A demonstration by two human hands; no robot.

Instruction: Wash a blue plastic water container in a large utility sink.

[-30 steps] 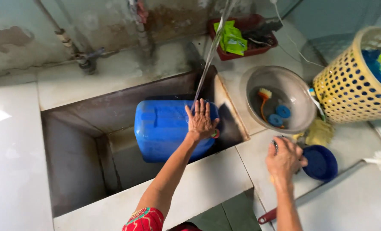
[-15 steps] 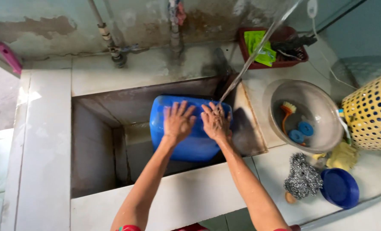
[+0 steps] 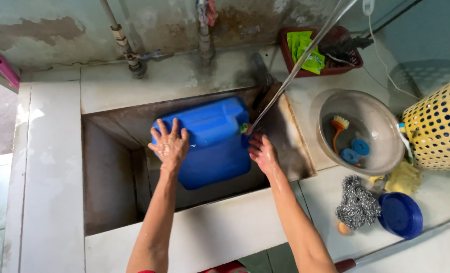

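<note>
A large blue plastic jerrycan [image 3: 212, 144] lies on its side in a deep tiled sink [image 3: 108, 202]. My left hand [image 3: 169, 144] rests flat with spread fingers on the can's left end. My right hand [image 3: 263, 154] is at the can's right end, beside its green-rimmed mouth [image 3: 244, 129]. A clear hose [image 3: 301, 58] slants down from the upper right and ends at that mouth, just above my right fingers.
On the right counter stand a grey basin [image 3: 366, 131] holding a brush and blue caps, a steel scourer [image 3: 356, 207], a blue lid [image 3: 399, 215], a yellow perforated basket [image 3: 440, 126] and a red tray [image 3: 321, 50] with green packets. Pipes [image 3: 126, 48] run along the back wall.
My right hand left the counter by the blue lid and came to the can. Both hands then spread apart, left to the can's left end, right to its mouth. The view shifted.
</note>
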